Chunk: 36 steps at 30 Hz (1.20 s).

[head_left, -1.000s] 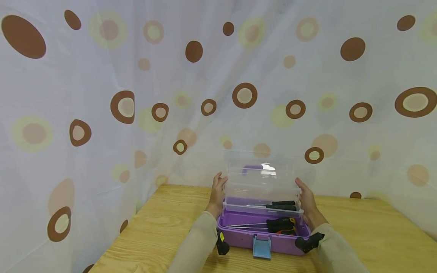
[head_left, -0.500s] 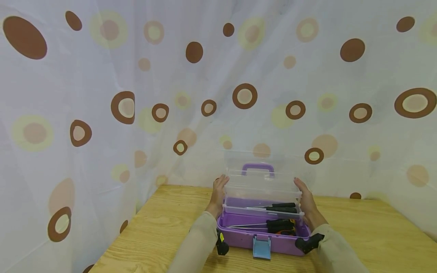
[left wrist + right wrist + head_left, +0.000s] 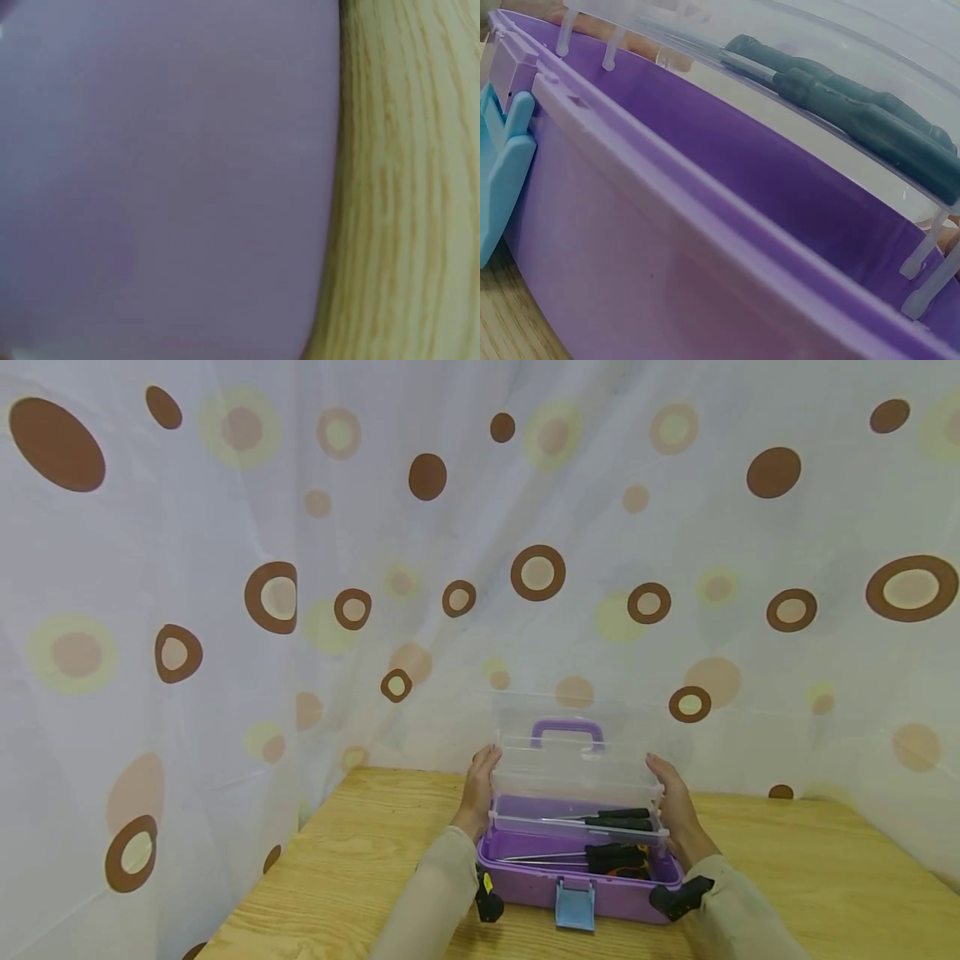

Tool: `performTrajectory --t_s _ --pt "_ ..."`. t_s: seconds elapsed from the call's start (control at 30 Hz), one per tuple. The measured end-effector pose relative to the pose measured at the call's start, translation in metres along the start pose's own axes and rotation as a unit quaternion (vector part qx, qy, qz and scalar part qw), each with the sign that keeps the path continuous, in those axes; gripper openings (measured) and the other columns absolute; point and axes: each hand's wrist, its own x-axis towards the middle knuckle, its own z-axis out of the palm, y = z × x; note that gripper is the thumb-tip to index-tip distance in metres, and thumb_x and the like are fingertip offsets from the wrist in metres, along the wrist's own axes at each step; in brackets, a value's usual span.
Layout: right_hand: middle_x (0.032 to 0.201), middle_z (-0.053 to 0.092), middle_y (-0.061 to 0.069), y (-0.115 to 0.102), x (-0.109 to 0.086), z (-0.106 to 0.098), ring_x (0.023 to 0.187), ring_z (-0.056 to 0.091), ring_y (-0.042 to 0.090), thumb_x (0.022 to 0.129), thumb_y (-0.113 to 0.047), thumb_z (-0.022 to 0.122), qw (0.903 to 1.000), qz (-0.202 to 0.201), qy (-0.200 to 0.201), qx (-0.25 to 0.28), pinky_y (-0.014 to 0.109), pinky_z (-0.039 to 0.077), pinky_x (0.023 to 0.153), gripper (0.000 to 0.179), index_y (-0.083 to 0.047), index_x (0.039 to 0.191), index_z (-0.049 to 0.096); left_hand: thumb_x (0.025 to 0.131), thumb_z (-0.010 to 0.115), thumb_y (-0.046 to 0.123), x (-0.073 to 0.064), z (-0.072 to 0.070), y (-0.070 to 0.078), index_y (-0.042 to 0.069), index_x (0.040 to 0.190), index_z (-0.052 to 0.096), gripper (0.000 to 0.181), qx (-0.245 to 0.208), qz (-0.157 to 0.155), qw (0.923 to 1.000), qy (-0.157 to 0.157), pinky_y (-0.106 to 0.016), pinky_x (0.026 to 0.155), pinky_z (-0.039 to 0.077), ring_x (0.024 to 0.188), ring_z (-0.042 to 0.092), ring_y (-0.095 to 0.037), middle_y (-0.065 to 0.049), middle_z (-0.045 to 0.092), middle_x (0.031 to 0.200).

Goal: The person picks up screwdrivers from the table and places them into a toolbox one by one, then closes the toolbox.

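Note:
A purple toolbox (image 3: 525,887) stands with its clear lid (image 3: 622,752) raised at the back, a purple handle (image 3: 566,725) showing on it. Over the base sits a clear tray (image 3: 525,823) on small struts, holding screwdrivers (image 3: 877,124) with dark handles. More black-handled screwdrivers (image 3: 607,853) lie in the base below. At the tray's left end is my left hand (image 3: 475,793), its extended fingers reaching up beside the lid. My right hand (image 3: 677,806) rests along the opposite end, fingers likewise extended. The left wrist view is mostly filled by the box's purple wall (image 3: 187,180).
A light blue latch (image 3: 575,906) hangs down, unfastened, at the front of the box. The wooden table (image 3: 375,827) bears the box, and a white curtain (image 3: 450,527) with brown circles hangs behind it and along the left.
The lid has tipped slightly back; its bright glare is gone and the purple handle shows whole. My left fingers have closed in a little toward the lid, while the right hand barely moved.

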Motion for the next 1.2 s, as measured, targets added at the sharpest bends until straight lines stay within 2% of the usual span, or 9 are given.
performTrajectory --t_s 0.13,0.3,0.47,0.63,0.77,0.83,0.93,1.0,1.2 --pt "0.171 -0.008 0.014 0.0 0.0 0.0 0.15 -0.01 0.053 0.108 -0.046 0.032 0.9997 -0.019 0.011 -0.012 0.074 -0.004 0.115 0.075 -0.007 0.166 0.006 0.107 0.045 0.037 -0.002 -0.001 0.001 -0.001 0.15 0.037 0.058 -0.016 -0.005 0.9999 -0.002 -0.038 0.092 0.052 0.11 0.057 -0.027 -0.018 0.056 0.131" --pt "0.172 -0.003 0.014 0.001 0.001 0.0 0.152 -0.006 0.045 0.109 -0.04 0.032 0.9991 -0.036 0.021 -0.006 0.067 0.001 0.119 0.07 -0.002 0.164 0.011 0.108 0.045 0.041 -0.002 -0.003 0.001 0.004 0.142 0.04 0.051 -0.023 -0.012 0.9996 -0.013 -0.032 0.08 0.051 0.097 0.057 -0.02 -0.009 0.058 0.116" --pt "0.171 -0.001 0.015 0.0 0.001 0.003 0.152 0.0 0.041 0.109 -0.04 0.035 0.9986 -0.036 0.033 0.02 0.065 0.009 0.118 0.064 -0.002 0.158 0.022 0.106 0.046 0.047 -0.003 -0.008 0.005 0.008 0.138 0.041 0.05 0.004 -0.025 0.9993 -0.026 -0.042 0.094 0.049 0.112 0.053 -0.027 -0.012 0.054 0.125" --pt "0.167 0.011 0.019 -0.003 0.0 0.005 0.154 0.001 0.035 0.108 -0.036 0.039 0.9962 -0.058 0.049 0.043 0.067 0.002 0.118 0.039 -0.006 0.132 0.043 0.104 0.046 0.05 -0.001 -0.016 0.007 0.009 0.131 0.041 0.049 0.069 -0.017 0.9959 -0.057 -0.059 0.115 0.025 0.135 0.038 -0.037 -0.013 0.045 0.132" --pt "0.135 0.035 0.009 -0.005 -0.002 0.005 0.14 0.022 0.029 0.109 -0.033 0.04 0.9938 -0.078 0.064 0.048 0.049 0.013 0.116 0.022 -0.011 0.111 0.043 0.105 0.045 0.048 0.002 -0.02 0.01 0.007 0.128 0.039 0.047 0.093 -0.009 0.9922 -0.082 -0.06 0.119 0.014 0.142 0.029 -0.04 -0.015 0.04 0.137" --pt "0.121 0.035 0.002 -0.006 -0.004 0.003 0.125 0.03 0.022 0.109 -0.036 0.04 0.9946 -0.073 0.062 0.041 0.042 0.023 0.107 0.023 -0.013 0.109 0.042 0.105 0.044 0.047 0.003 -0.022 0.012 0.007 0.127 0.037 0.047 0.099 -0.012 0.9906 -0.093 -0.06 0.119 0.013 0.144 0.026 -0.041 -0.015 0.037 0.14" --pt "0.126 0.037 0.005 -0.007 -0.006 0.0 0.114 0.034 0.016 0.109 -0.045 0.037 0.9968 -0.054 0.049 0.033 0.035 0.031 0.094 0.029 -0.016 0.111 0.041 0.105 0.043 0.047 0.003 -0.025 0.014 0.006 0.126 0.036 0.046 0.115 -0.016 0.9872 -0.11 -0.06 0.12 0.011 0.147 0.021 -0.042 -0.018 0.034 0.143" --pt "0.146 0.033 0.012 -0.007 -0.007 -0.003 0.125 0.035 0.02 0.108 -0.054 0.033 0.9985 -0.041 0.028 0.022 0.034 0.037 0.094 0.037 -0.02 0.121 0.038 0.105 0.043 0.048 0.002 -0.027 0.016 0.006 0.127 0.035 0.048 0.123 -0.02 0.9854 -0.115 -0.06 0.121 0.009 0.15 0.018 -0.042 -0.02 0.033 0.149" --pt "0.166 0.009 0.028 -0.01 -0.009 -0.004 0.15 0.014 0.044 0.105 -0.066 0.025 0.9991 -0.032 -0.006 0.027 0.053 0.026 0.117 0.076 -0.012 0.155 0.008 0.105 0.042 0.051 -0.001 -0.028 0.019 0.004 0.13 0.034 0.054 0.132 -0.019 0.9833 -0.124 -0.061 0.122 0.007 0.152 0.013 -0.044 -0.025 0.023 0.161"
